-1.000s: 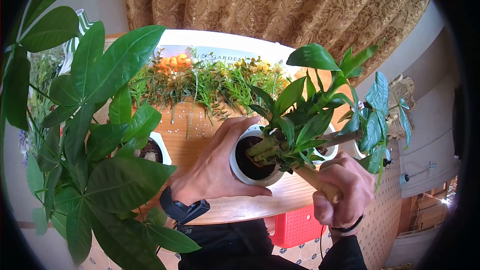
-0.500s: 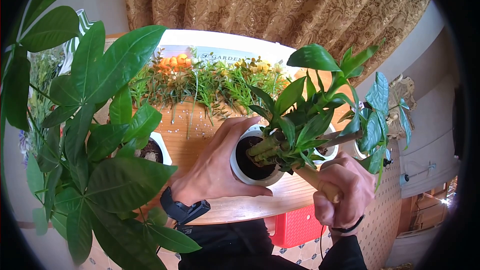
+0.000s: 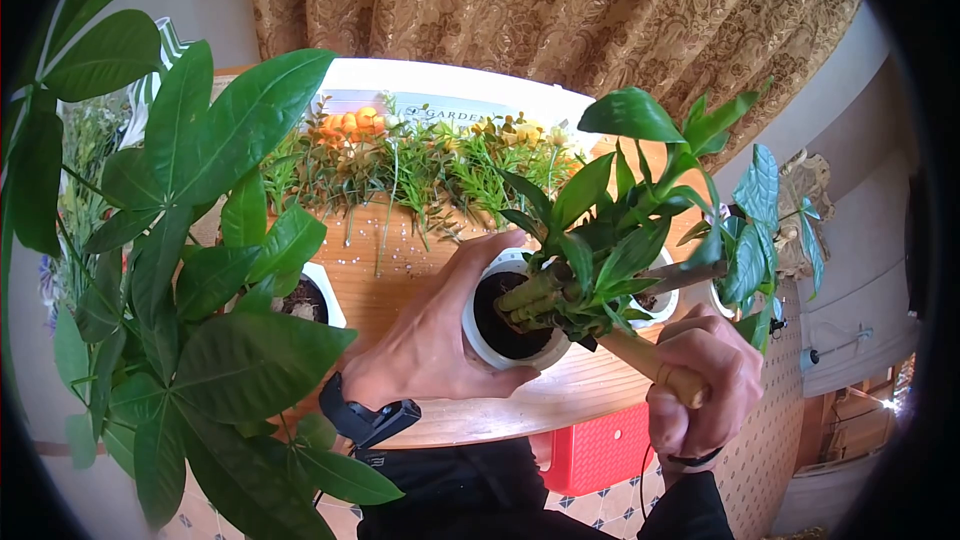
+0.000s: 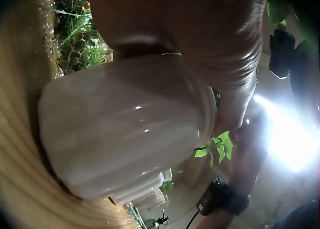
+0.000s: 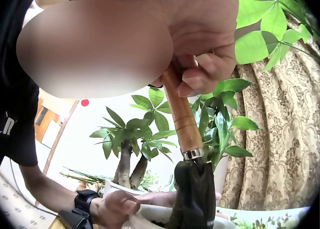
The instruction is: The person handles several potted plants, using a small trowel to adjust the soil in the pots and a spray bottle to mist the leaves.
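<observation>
A patterned brown curtain (image 3: 500, 0) hangs behind the wooden table (image 3: 590, 395); loose flowers and greenery (image 3: 470, 165) lie along its far edge. Near the table's near edge, right of its middle, stands a white pot (image 4: 125, 129), with thick green stems (image 3: 535, 305) rising from dark soil (image 3: 505, 340) and leaning right. The left hand (image 3: 425, 340) is spread round the pot's left side, thumb on the near side, fingers on the far one; the right hand (image 3: 705, 375) grips the wooden handle (image 5: 185, 124) of a trowel, its dark blade (image 5: 195, 194) at the pot's opening, close by the stems; how deep the tip sits is hidden. To work the soil well, I'd brace the pot firmly, keep the blade just inside the rim, and press in short, light strokes; levering against the stems could bruise them or tip the pot.
</observation>
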Demonstrator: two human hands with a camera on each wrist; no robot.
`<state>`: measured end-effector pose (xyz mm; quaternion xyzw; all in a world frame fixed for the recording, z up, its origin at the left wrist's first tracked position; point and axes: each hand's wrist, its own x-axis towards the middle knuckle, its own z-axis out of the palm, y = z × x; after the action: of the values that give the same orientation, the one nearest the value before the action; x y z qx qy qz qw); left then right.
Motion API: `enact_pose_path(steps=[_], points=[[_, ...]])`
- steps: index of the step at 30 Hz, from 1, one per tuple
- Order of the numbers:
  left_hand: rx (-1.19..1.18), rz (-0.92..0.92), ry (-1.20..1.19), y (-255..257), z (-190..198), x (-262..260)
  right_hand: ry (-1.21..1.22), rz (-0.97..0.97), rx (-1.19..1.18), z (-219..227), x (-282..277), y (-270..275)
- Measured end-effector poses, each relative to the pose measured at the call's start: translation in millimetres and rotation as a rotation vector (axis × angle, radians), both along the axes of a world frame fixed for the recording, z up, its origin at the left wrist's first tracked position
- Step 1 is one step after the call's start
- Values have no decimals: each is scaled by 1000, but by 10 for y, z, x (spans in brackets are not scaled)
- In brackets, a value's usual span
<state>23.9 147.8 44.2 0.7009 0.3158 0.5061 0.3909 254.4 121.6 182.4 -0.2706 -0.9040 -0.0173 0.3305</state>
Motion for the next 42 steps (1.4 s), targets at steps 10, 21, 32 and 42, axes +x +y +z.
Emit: enact_pose_path(steps=[10, 21, 32, 42], points=[[-17, 62, 30, -14, 31, -2, -28, -17, 34, -38, 44, 32], [43, 125, 107, -22, 34, -14, -64, -13, 37, -26, 25, 52], [38, 117, 94, -19, 28, -5, -7, -70, 9, -31, 20, -69], [56, 130, 112, -25, 53, -12, -6, -184, -8, -109, 74, -123]])
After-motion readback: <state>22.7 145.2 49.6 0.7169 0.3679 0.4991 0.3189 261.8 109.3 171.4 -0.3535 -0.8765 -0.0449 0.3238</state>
